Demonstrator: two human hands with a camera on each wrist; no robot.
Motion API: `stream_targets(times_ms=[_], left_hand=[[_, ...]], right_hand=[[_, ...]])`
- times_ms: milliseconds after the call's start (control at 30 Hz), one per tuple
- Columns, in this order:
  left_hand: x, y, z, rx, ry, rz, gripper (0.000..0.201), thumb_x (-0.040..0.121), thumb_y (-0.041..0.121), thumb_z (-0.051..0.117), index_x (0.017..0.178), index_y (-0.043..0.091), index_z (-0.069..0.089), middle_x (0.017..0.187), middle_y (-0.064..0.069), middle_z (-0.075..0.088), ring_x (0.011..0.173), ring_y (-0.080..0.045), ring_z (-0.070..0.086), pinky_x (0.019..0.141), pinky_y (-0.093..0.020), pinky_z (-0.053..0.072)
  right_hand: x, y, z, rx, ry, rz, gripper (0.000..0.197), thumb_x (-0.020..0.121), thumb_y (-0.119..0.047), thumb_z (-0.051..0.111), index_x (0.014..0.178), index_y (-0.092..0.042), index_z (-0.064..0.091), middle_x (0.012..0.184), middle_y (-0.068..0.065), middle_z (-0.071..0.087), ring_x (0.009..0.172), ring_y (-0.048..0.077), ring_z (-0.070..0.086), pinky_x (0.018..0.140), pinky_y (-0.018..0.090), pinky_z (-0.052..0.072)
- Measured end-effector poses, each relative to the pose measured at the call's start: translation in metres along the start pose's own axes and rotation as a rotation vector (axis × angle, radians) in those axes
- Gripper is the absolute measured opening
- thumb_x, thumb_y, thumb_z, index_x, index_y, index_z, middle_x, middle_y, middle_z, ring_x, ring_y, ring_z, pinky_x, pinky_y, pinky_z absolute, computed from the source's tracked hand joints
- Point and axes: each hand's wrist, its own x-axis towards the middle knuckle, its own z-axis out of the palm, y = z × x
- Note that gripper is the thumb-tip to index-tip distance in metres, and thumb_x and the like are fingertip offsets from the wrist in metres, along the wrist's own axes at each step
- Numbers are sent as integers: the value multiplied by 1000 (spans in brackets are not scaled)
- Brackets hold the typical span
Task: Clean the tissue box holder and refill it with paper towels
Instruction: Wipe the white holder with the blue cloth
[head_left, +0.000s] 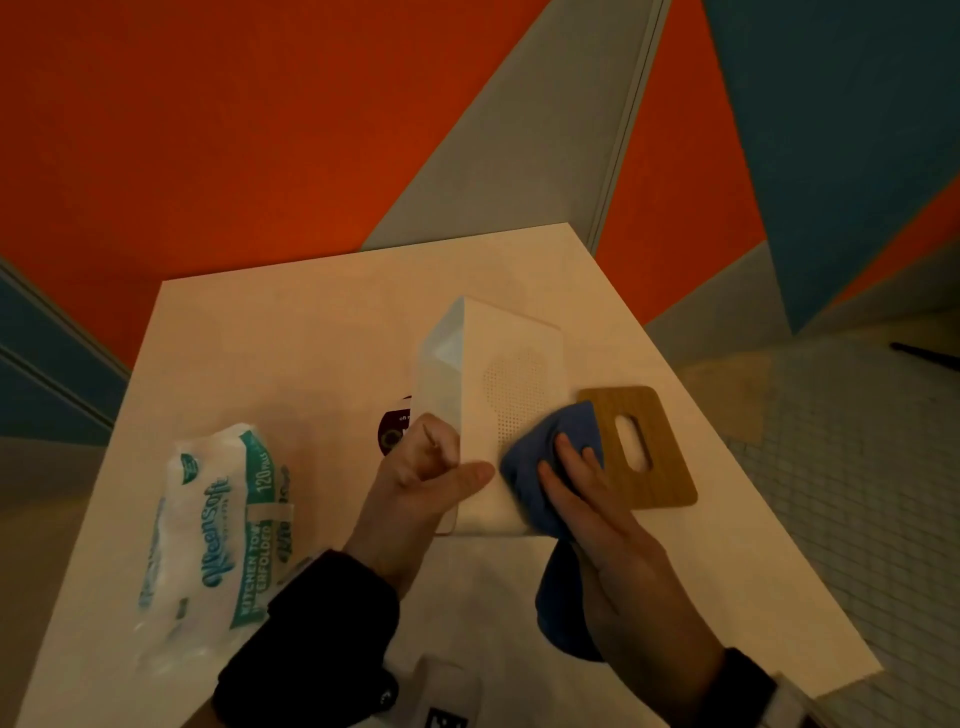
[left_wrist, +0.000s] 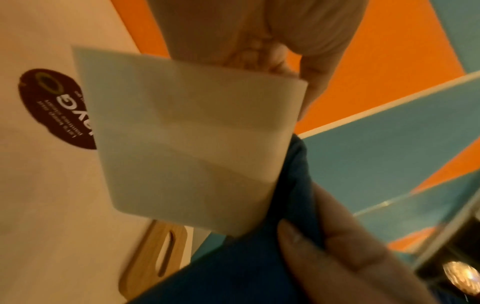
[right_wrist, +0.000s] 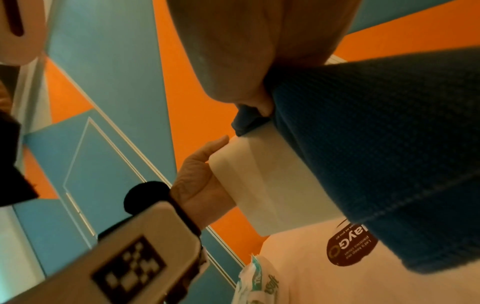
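Note:
The white tissue box holder (head_left: 498, 364) is tilted up off the white table (head_left: 291, 338), its perforated side facing up and right. My left hand (head_left: 426, 467) grips its near left edge, thumb lying across the face. My right hand (head_left: 587, 493) holds a blue cloth (head_left: 535, 457) and presses it on the holder's lower right side. In the left wrist view the cloth (left_wrist: 246, 267) wraps the holder's (left_wrist: 194, 133) corner, pinched under the right thumb (left_wrist: 293, 236). The right wrist view shows the cloth (right_wrist: 389, 164) over the holder (right_wrist: 272, 185).
The wooden lid (head_left: 639, 447) with a slot lies flat on the table just right of the holder. A pack of paper towels (head_left: 218, 525) lies at the left. A dark round sticker (head_left: 392, 431) is on the tabletop behind my left hand. Tiled floor (head_left: 857, 467) is beyond the right edge.

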Motion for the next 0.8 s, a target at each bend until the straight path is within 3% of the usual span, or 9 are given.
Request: stream_targets(times_ms=[67, 167, 267, 300, 367, 433, 533, 700, 800], left_hand=[[2, -2, -8, -81, -59, -72, 34, 64, -3, 61, 87, 17, 48, 71, 4, 74, 65, -7, 67, 55, -20, 54], [3, -3, -17, -72, -143, -134, 70, 54, 7, 68, 118, 28, 49, 105, 0, 73, 97, -19, 67, 74, -32, 58], [-1, 0, -13, 107, -186, -157, 57, 60, 2, 64, 111, 27, 58, 108, 2, 71, 106, -21, 64, 86, -35, 56], [-2, 1, -11, 158, -176, -157, 53, 61, 0, 61, 106, 27, 59, 104, 6, 72, 105, -18, 63, 88, -35, 54], [-5, 2, -8, 195, -170, -168, 50, 63, -1, 58, 104, 27, 56, 98, 10, 72, 102, -14, 64, 91, -39, 51], [-8, 5, -5, 205, -184, -198, 51, 66, -3, 59, 106, 30, 53, 105, 6, 70, 105, -18, 63, 94, -46, 50], [-10, 8, -3, 217, -169, -231, 53, 77, -15, 54, 103, 32, 52, 116, -5, 64, 108, -23, 61, 93, -46, 50], [-10, -6, -7, 194, -7, -197, 48, 77, -16, 51, 97, 28, 55, 86, 0, 71, 76, -11, 68, 53, -19, 51], [-11, -13, -9, 165, 56, -220, 47, 77, -14, 51, 97, 29, 55, 92, -2, 70, 85, -16, 66, 59, -25, 51]], right_hand=[[-4, 4, 4, -53, -23, -35, 84, 83, -5, 47, 140, -50, 4, 148, -39, -11, 141, 7, -2, 107, 11, -16], [-5, 3, 5, -163, -8, -114, 85, 80, -6, 51, 142, -47, 8, 151, -32, -15, 141, 0, -13, 110, 36, 9], [5, 0, 6, -243, -20, -172, 70, 79, -4, 57, 138, -24, 26, 152, -26, -18, 140, 0, -20, 99, 57, 13], [13, -2, 8, -239, -30, -199, 66, 82, -3, 57, 137, -22, 26, 154, -24, -14, 139, -1, -21, 103, 55, 12], [36, -9, 7, -122, -20, -265, 33, 101, -23, 33, 133, -19, 29, 151, -9, 10, 138, -5, -20, 115, 28, 0], [63, -25, -2, -42, -43, -280, 43, 100, -38, 15, 129, -13, 34, 142, 7, 24, 140, 3, -8, 111, 15, -8], [98, -37, -18, -54, -51, -276, 52, 97, -32, 20, 133, -3, 43, 147, 23, 33, 140, 23, 6, 111, 18, -10], [125, -31, -39, -147, -33, -43, 48, 89, 9, 39, 135, -4, 40, 148, 14, 35, 140, 25, 25, 110, 13, 10], [113, -17, -48, -107, -46, 68, 52, 88, 10, 43, 137, -7, 38, 152, 10, 29, 140, 22, 27, 105, 8, 11]])
